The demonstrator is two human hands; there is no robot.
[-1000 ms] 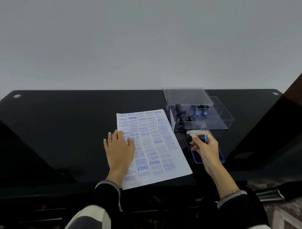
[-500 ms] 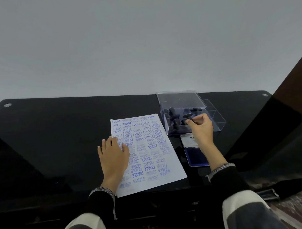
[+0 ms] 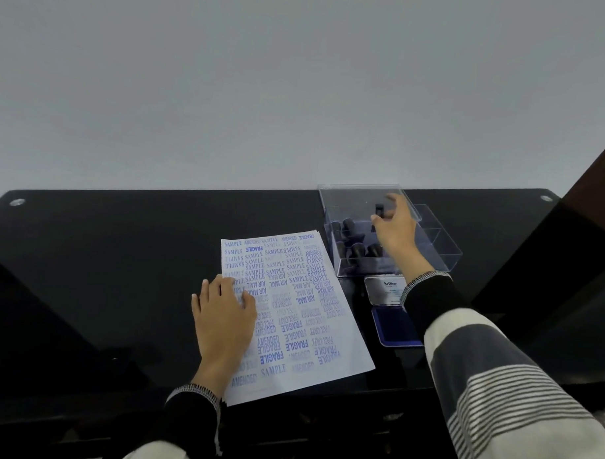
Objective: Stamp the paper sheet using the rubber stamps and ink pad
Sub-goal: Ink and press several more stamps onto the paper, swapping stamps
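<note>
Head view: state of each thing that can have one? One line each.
White paper sheet: flat on the black table, mostly covered in blue stamp prints, left hand on it.
Blue ink pad: lid open.
Clear plastic stamp box: open.
Black rubber stamps: lying in the box.
Left hand: flat, palm down.
Right hand: in the box, fingers on a small black stamp.

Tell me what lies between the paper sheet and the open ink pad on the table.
Nothing: in the head view, only a bare strip of the black table separates the paper sheet from the ink pad.
</note>
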